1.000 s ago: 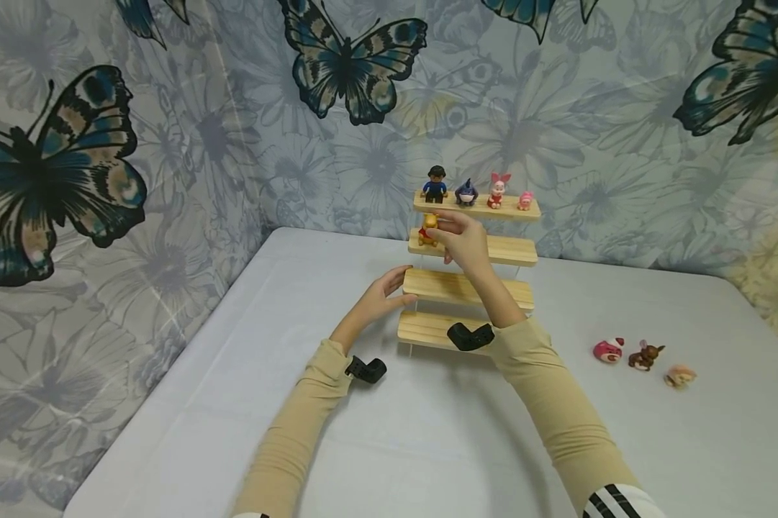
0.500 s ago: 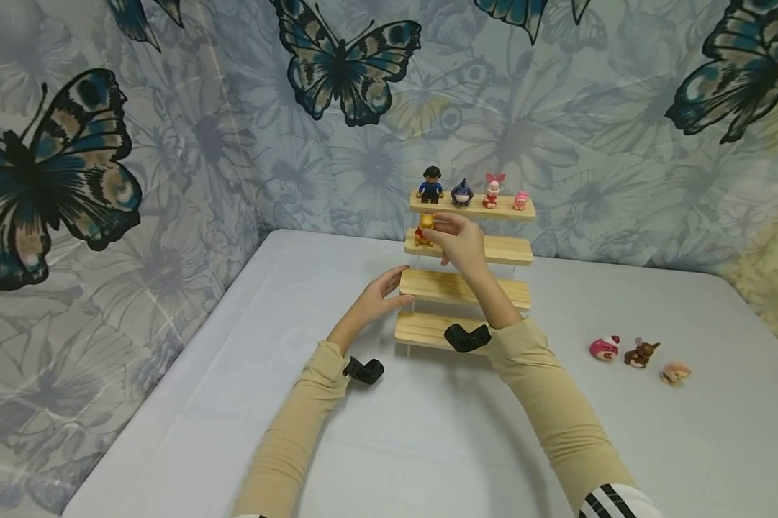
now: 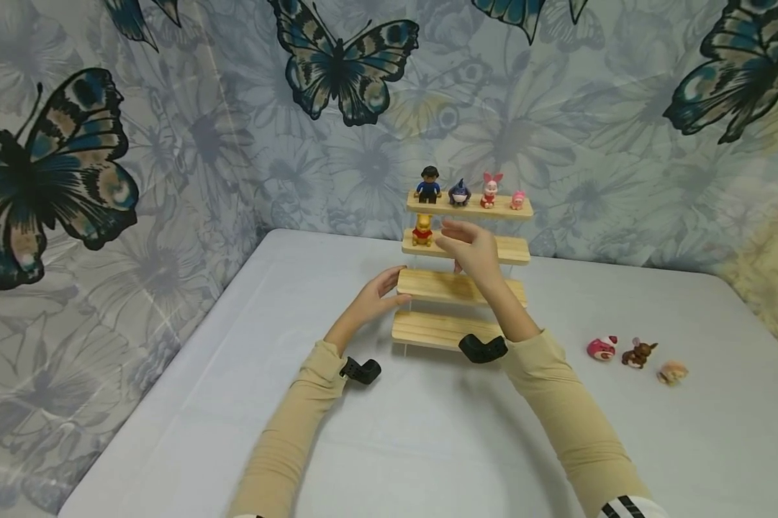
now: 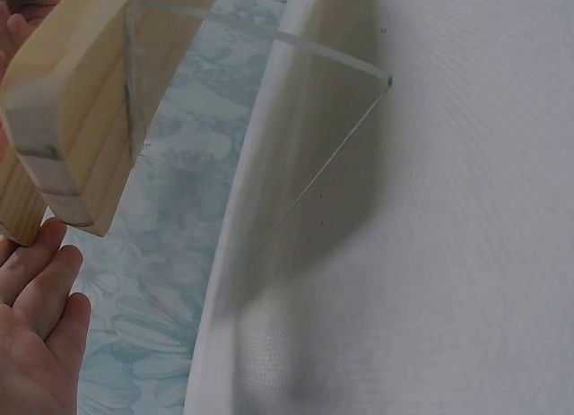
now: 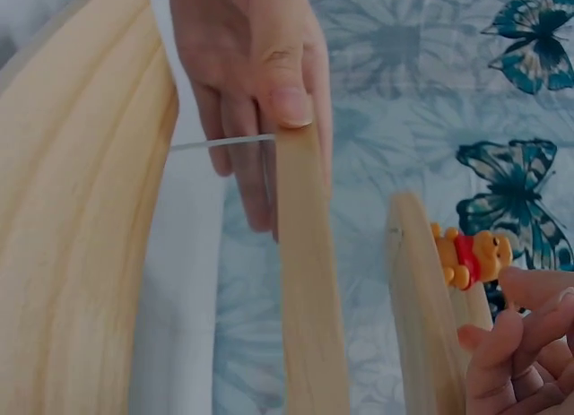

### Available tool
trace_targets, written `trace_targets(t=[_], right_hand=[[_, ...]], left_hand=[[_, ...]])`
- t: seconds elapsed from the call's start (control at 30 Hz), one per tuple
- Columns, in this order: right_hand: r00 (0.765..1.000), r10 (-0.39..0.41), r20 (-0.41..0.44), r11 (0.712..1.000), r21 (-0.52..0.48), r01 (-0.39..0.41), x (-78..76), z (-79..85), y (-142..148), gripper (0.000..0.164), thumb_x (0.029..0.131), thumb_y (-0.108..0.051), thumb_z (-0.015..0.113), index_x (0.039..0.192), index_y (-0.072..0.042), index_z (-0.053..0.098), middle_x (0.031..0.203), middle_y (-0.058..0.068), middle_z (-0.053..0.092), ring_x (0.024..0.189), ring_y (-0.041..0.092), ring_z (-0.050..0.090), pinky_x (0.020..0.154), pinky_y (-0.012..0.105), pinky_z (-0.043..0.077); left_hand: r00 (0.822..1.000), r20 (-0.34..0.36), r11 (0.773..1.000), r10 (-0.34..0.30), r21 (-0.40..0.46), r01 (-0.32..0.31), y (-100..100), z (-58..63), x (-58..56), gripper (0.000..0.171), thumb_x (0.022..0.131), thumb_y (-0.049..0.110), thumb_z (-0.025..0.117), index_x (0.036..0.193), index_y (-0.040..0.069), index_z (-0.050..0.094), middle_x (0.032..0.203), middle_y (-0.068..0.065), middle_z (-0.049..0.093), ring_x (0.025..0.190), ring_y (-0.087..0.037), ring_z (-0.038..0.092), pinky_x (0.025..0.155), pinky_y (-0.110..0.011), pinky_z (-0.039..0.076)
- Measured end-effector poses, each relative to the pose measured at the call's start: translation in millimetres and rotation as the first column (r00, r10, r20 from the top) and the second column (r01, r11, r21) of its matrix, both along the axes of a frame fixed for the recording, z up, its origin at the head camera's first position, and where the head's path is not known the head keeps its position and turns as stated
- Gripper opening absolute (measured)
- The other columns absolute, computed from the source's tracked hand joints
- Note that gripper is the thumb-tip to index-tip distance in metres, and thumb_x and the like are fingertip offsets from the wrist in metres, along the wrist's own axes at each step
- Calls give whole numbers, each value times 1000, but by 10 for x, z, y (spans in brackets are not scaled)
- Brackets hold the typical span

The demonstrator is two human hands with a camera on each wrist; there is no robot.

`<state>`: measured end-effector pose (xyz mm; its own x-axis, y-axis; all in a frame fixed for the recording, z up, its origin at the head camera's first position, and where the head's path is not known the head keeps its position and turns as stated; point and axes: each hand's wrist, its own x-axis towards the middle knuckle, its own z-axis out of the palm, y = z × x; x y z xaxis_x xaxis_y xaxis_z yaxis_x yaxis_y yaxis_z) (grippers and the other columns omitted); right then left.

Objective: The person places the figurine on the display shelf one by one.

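A yellow bear figurine in a red shirt [image 3: 422,232] stands at the left end of the second shelf from the top of a wooden tiered display stand [image 3: 437,285]. Just right of it is my right hand [image 3: 476,252], its fingers loosely bent and holding nothing. In the right wrist view a fingertip comes close to the head of the bear [image 5: 475,256]. My left hand [image 3: 371,302] steadies the stand by the left end of the third shelf, thumb at the front edge and fingers reaching behind.
On the top shelf stand a dark-haired toy figure [image 3: 429,185], a blue donkey [image 3: 459,193], a piglet [image 3: 489,191] and a small pink figurine [image 3: 518,200]. Right of the stand lie a pink figurine [image 3: 602,349], a brown one [image 3: 639,353] and a beige one [image 3: 673,373].
My right hand has let go of the bear figurine and drawn back to the right. The bear stays on the shelf. My left hand keeps its place on the stand.
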<state>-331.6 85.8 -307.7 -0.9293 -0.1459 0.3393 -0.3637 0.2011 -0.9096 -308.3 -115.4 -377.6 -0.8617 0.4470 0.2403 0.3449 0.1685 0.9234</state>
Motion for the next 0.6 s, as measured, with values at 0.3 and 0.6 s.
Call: trace_targets(t=[0.3, 0.6], right_hand=[[998, -45, -34, 998, 30, 47, 71, -95, 269, 38, 87, -12, 60, 122, 2, 54, 113, 21, 57, 34, 9, 40, 35, 23, 40], [995, -53, -88, 998, 14, 54, 355, 0, 501, 33, 88, -2, 55, 119, 10, 53, 109, 30, 54, 35, 10, 40, 35, 21, 40]], left_hand=[[1000, 4, 1000, -1, -12, 1, 21, 24, 31, 62, 88, 4, 57, 136, -11, 22, 137, -26, 28, 127, -32, 26, 104, -29, 23], [1000, -1, 1000, 4, -16, -4, 13, 9, 19, 61, 88, 5, 58, 136, -10, 23, 137, -25, 29, 127, -31, 27, 104, -28, 23]])
